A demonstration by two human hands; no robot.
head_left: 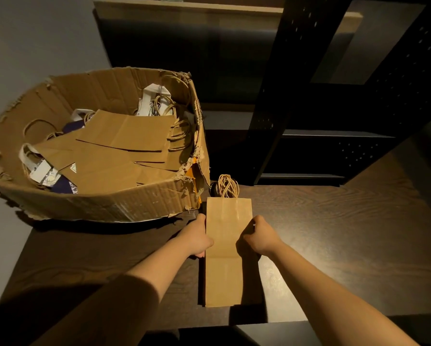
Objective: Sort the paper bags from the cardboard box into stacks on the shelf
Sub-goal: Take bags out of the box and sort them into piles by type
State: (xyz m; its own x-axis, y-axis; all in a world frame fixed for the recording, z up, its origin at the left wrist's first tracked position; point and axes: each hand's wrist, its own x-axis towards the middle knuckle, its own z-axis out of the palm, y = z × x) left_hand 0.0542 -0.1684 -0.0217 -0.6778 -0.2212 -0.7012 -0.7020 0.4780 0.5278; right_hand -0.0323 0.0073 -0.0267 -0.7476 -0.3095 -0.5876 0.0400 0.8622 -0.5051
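Note:
A narrow brown paper bag stack (225, 248) lies flat on the dark wooden shelf surface (334, 245), twine handles (226, 187) pointing away from me. My left hand (197, 239) grips its left edge and my right hand (258, 237) grips its right edge, fingers curled under the sides. To the left stands a torn cardboard box (109, 201) holding several flat brown paper bags (127, 136), with white and dark blue bags among them.
A dark shelving unit with perforated black uprights (272, 96) rises behind the surface. A lighter wooden shelf board (184, 11) runs across the top. A grey wall is at the left. Bare wood surface lies right of the bag.

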